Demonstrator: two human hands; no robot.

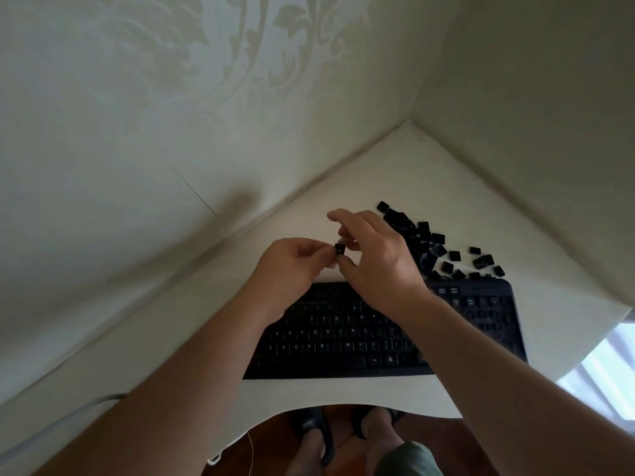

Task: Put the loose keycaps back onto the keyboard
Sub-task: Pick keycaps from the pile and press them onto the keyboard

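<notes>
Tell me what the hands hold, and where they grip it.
One black keycap, pinched at its sides between the left hand and right hand fingertips.

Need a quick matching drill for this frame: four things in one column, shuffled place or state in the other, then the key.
Things:
1. held keycap
2. pile of loose keycaps
3. keyboard
4. right hand

Places or states:
A. lying flat on the white desk, nearest the person
B. pinched between the fingers of both hands, above the desk
C. scattered on the desk beyond the keyboard's right end
D. raised over the keyboard's far edge, index finger stretched out

Pairs: 1-B, 2-C, 3-A, 4-D
</notes>
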